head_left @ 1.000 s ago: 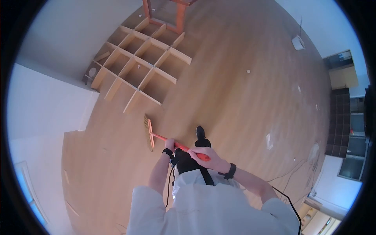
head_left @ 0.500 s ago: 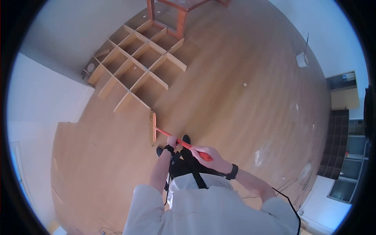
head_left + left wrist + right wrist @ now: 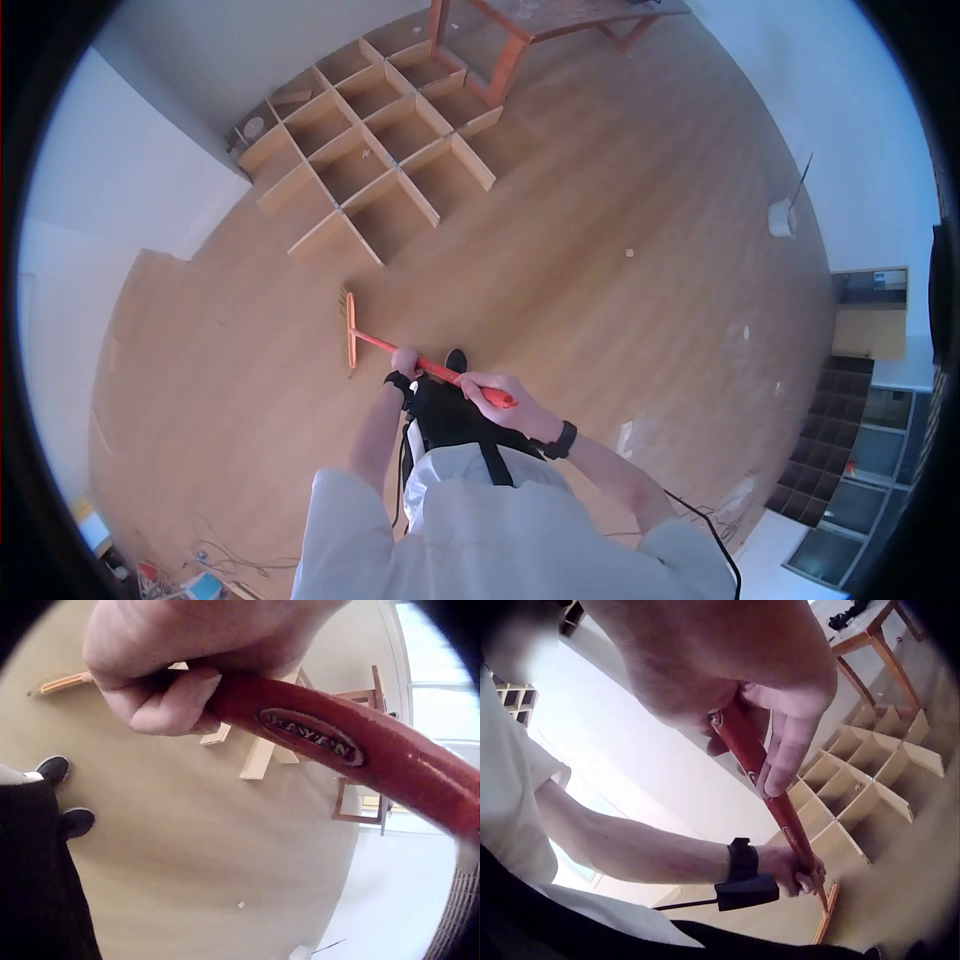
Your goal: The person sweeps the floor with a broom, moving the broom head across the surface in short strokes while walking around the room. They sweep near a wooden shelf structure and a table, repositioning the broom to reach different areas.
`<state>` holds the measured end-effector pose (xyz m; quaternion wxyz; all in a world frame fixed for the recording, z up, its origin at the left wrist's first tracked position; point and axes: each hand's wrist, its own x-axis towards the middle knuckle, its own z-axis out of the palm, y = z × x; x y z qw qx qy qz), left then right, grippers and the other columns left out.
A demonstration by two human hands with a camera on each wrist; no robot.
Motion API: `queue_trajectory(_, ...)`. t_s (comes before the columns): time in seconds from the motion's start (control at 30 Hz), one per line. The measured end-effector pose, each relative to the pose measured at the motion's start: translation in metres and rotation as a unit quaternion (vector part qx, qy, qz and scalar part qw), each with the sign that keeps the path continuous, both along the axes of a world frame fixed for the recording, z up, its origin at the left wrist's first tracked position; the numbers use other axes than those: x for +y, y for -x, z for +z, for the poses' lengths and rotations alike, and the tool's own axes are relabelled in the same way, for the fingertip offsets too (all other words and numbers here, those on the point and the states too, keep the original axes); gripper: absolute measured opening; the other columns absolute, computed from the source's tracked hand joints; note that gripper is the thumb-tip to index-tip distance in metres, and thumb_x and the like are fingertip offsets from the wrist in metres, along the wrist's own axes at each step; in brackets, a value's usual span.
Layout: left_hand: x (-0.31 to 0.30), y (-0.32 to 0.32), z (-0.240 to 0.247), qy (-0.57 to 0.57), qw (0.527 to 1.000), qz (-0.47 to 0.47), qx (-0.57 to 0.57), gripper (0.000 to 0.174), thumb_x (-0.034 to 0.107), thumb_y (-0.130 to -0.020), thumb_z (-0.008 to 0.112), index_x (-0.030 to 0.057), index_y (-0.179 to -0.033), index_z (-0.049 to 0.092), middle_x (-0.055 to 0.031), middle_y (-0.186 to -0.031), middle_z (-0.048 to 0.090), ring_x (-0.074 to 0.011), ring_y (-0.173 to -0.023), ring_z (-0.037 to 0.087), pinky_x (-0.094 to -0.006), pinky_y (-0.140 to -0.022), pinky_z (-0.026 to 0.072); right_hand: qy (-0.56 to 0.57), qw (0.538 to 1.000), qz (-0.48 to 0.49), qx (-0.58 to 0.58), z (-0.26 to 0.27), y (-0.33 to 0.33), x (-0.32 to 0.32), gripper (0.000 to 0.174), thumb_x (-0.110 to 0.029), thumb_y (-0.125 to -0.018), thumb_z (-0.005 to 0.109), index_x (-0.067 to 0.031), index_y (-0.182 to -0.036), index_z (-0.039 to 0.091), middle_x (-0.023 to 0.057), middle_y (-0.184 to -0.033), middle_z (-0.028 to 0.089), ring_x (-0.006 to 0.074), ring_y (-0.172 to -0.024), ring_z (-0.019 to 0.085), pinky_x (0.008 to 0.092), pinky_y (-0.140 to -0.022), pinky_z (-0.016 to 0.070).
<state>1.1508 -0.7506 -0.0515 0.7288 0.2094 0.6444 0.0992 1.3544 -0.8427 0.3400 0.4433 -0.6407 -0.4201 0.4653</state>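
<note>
A push broom with a long red handle slants across the front of my body. Its orange head with yellowish bristles is down at the floor, left of my feet. Lower on the handle my left hand grips with curled fingers; the left wrist view shows its thumb against the red shaft beside an oval label. My right hand holds the handle near its top end. In the right wrist view its fingers wrap the shaft, while the left hand sits farther down.
A wooden lattice frame lies on the floor ahead, beside a brown wooden table. One small white scrap lies on the floor. A white bucket stands near the right wall. Cables trail at the lower left.
The broom head came close to the lattice frame's near corner half a second ago and now stands farther left of it. My feet have stepped, and the head view has shifted. Both hands keep their grip.
</note>
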Motion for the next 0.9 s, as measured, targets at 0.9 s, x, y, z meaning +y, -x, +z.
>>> queue_trajectory(0.9,0.053,0.021,0.092,-0.078,0.976,-0.117,-0.166,0.015,0.008,-0.082,0.045,0.0037,-0.068,0.047,-0.0085,-0.053,0.046,-0.0194,-0.040,0.048,-0.0320,-0.032,0.0340,0.017,0.998,0.033,-0.048,0.077,0.067,0.070,0.013,-0.006,-0.089,0.056,0.0027,-0.095,0.062,0.0070,-0.075,0.064,0.0132,-0.066,0.059,0.0238,-0.063,0.0473)
